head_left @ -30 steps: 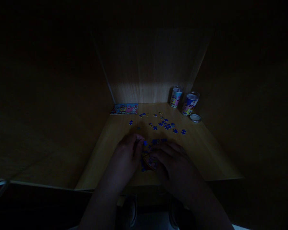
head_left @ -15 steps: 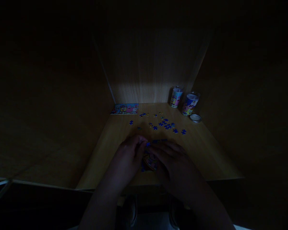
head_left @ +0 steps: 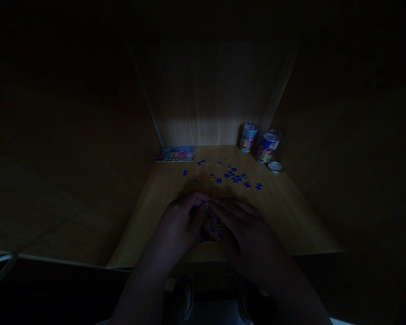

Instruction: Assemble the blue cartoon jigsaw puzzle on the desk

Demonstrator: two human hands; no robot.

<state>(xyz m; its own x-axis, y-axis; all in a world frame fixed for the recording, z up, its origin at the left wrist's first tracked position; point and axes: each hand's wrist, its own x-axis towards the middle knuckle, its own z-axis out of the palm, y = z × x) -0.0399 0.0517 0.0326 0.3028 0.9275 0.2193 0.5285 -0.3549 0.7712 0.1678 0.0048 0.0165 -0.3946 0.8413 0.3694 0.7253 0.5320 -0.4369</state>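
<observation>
The scene is very dim. My left hand (head_left: 181, 219) and my right hand (head_left: 245, 228) meet over a small joined patch of puzzle (head_left: 212, 229) near the front of a wooden desk (head_left: 291, 212). The fingertips of both hands touch above the patch, curled and pressed together. In earlier frames a blue piece sat in my left fingers; now the fingers hide it. Several loose blue puzzle pieces (head_left: 235, 177) lie scattered farther back.
A printed cartoon picture card (head_left: 176, 154) lies at the back left. Two cartoon-printed cans (head_left: 248, 137) (head_left: 268, 146) stand at the back right, a round lid (head_left: 276, 167) beside them. Wooden walls close in the desk on three sides. My shoes show below the front edge.
My left fingertips have moved right with a blue piece until they meet my right fingertips over the joined patch. The blue piece is no longer visible.
</observation>
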